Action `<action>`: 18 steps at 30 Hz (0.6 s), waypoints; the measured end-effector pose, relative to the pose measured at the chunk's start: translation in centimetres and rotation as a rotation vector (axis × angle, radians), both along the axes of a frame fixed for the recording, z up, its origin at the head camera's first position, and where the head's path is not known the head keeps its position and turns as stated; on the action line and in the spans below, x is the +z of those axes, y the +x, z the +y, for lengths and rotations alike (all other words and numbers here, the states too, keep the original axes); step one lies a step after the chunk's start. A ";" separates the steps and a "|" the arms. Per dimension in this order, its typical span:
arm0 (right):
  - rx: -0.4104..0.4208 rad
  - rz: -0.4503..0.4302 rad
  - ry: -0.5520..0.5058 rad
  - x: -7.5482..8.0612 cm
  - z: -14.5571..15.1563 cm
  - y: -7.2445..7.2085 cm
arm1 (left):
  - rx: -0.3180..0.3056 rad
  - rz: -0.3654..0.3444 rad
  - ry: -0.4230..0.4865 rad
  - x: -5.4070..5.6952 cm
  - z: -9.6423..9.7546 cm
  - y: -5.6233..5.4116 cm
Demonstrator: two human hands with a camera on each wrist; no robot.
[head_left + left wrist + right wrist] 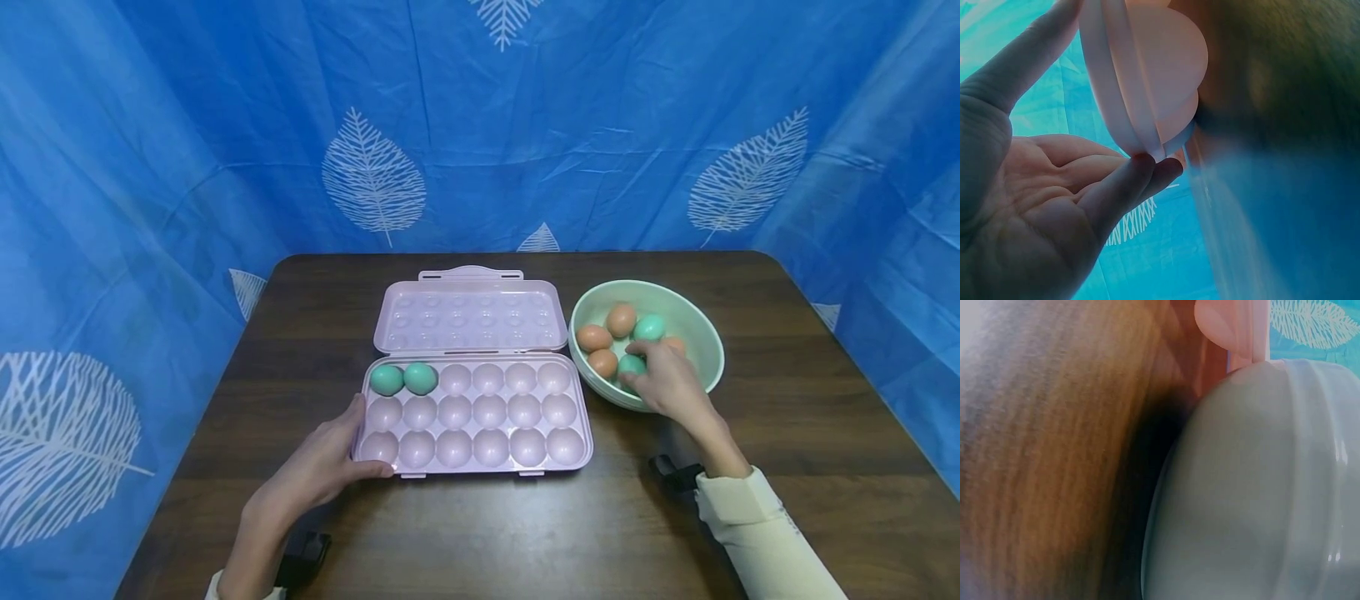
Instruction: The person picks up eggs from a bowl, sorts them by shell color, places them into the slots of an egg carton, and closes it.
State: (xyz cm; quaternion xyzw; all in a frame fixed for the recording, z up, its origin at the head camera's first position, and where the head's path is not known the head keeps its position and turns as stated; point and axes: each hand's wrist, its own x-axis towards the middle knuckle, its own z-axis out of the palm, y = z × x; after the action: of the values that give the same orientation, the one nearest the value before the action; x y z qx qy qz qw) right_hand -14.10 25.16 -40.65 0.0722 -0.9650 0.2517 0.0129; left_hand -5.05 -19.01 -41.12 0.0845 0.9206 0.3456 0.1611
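Observation:
A pale pink egg box (472, 412) lies open on the table, its lid (471, 317) folded back. Two green eggs, one (386, 380) beside the other (421, 378), sit in the back row's left cups. My left hand (318, 467) holds the box's left end, thumb at the front corner. In the left wrist view, the fingers meet the rim of the box (1122, 81). My right hand (667, 379) reaches into a light green bowl (701, 333), thumb and finger round a green egg (632, 364). The right wrist view shows only the bowl's outside (1241, 487); the hand is hidden there.
Several brown eggs (622, 320) and another green egg (649, 327) lie in the bowl, which stands right beside the egg box. Everything stands on a dark wooden table (480, 533). A blue curtain (570, 125) with white leaf prints hangs behind and at both sides.

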 end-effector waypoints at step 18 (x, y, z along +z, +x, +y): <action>-0.234 0.366 -0.547 -0.5 -1.5 1.6 | -0.030 -0.007 -0.074 0.8 0.3 -0.5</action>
State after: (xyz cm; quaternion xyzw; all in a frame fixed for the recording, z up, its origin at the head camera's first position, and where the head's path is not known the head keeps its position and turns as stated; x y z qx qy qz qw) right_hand -12.50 23.64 -41.15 -0.0011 -0.8451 0.4809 0.2334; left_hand -5.55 -18.69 -40.28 0.0909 0.9309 0.3089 0.1724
